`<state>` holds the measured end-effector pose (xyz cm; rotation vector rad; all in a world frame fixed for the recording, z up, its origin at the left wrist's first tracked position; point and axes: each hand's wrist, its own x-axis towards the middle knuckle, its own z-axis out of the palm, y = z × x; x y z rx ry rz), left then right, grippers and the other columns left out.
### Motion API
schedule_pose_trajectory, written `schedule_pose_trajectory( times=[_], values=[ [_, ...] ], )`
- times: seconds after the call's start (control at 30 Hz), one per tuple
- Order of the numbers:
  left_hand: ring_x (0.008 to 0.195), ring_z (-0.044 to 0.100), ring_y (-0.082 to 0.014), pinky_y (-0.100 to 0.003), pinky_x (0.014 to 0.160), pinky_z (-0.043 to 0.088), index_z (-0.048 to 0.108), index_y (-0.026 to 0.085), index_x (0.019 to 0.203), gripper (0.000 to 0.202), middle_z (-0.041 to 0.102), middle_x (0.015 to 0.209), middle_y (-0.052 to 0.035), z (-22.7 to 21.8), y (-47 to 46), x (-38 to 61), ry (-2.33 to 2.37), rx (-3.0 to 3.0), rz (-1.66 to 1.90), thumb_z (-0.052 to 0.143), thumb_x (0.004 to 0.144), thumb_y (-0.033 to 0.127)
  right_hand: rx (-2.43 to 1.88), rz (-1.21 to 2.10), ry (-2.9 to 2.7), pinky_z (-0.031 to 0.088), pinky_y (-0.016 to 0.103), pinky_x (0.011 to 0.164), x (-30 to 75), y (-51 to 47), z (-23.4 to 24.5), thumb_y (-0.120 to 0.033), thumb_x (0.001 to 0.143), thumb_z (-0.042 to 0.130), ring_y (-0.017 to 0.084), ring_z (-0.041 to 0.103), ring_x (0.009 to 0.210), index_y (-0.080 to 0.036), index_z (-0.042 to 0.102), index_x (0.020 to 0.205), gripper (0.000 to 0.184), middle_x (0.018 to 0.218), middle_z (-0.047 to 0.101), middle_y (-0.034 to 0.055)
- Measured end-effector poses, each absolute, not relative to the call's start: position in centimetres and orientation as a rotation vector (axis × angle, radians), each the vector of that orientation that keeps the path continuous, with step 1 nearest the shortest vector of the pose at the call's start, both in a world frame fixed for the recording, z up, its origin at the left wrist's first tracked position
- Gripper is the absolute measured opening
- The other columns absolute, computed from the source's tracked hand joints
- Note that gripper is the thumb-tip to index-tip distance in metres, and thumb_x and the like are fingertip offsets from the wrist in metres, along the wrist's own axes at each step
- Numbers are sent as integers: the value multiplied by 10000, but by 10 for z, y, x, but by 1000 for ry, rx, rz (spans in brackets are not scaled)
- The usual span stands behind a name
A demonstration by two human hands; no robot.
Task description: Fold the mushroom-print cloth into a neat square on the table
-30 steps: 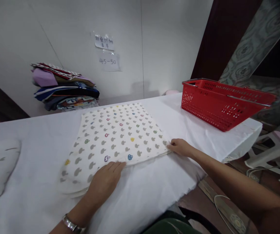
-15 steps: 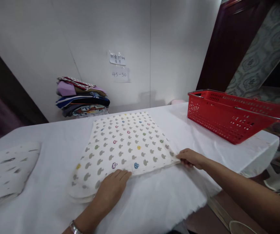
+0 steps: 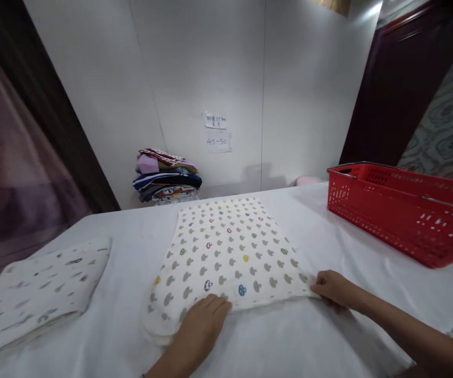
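A white cloth [image 3: 232, 247] printed with grey and coloured mushrooms lies spread in layers on the table in front of me. My left hand [image 3: 206, 320] rests flat on its near edge, left of the middle, with the fingers stretched out together. At the near right corner, my right hand [image 3: 334, 289] pinches the cloth between thumb and fingers. The near left corner looks rounded, with more than one layer showing. Left of it sits another folded white cloth [image 3: 53, 289] with a small dark print, touched by neither hand.
A red plastic basket [image 3: 387, 215] with metal handles stands at the right. Behind the white-covered table [image 3: 119, 262], a pile of folded clothes [image 3: 167, 178] sits by the wall. Paper signs [image 3: 218, 142] hang there. A purplish curtain [image 3: 17, 173] hangs at the left.
My view has turned left and up, so everything appears lower and farther right. Both hands keep almost the same places on the mushroom-print cloth.
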<state>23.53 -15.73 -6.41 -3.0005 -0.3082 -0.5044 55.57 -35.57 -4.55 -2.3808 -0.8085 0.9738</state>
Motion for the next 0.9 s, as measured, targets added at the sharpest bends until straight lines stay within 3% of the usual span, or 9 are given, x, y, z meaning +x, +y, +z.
schedule_pose_trajectory(
  times=[0.3, 0.47, 0.67, 0.8, 0.9],
  values=[
    [923, 566, -184, -335, 800, 477, 585, 215, 1034, 249, 635, 1051, -16, -56, -165, 234, -393, -3123, -433, 442, 862, 106, -2269, 1046, -837, 246, 185, 356, 555, -358, -45, -285, 756, 534, 73, 433, 366, -188, 408, 607, 218, 470, 497, -21],
    [922, 539, -191, -340, 783, 451, 582, 197, 1020, 229, 616, 1045, -43, -53, -169, 233, -388, -3184, -420, 453, 856, 104, -2203, 1037, -843, 247, 192, 388, 561, -365, -47, -385, 751, 557, 68, 390, 407, -188, 431, 614, 271, 501, 491, -25],
    [930, 516, -180, -336, 819, 425, 570, 200, 1004, 205, 605, 1030, -32, -56, -168, 232, -427, -3260, -464, 471, 853, 101, -2009, 1086, -645, 384, 216, 477, 548, -371, -44, -527, 713, 578, 102, 466, 488, -206, 405, 627, 374, 589, 537, -3],
    [938, 509, -163, -313, 839, 411, 563, 192, 1002, 179, 613, 1020, -13, -55, -170, 226, -461, -3290, -478, 455, 880, 119, -1972, 1103, -501, 455, 249, 534, 551, -377, -52, -561, 672, 614, 144, 526, 540, -224, 486, 807, 384, 607, 516, -11],
    [928, 519, -159, -308, 827, 415, 576, 187, 964, 149, 622, 1013, -15, -51, -170, 219, -509, -3316, -482, 453, 886, 151, -2009, 1060, -477, 464, 275, 490, 559, -379, -66, -584, 614, 637, 168, 523, 523, -248, 480, 1115, 623, 607, 502, -25]
  ],
)
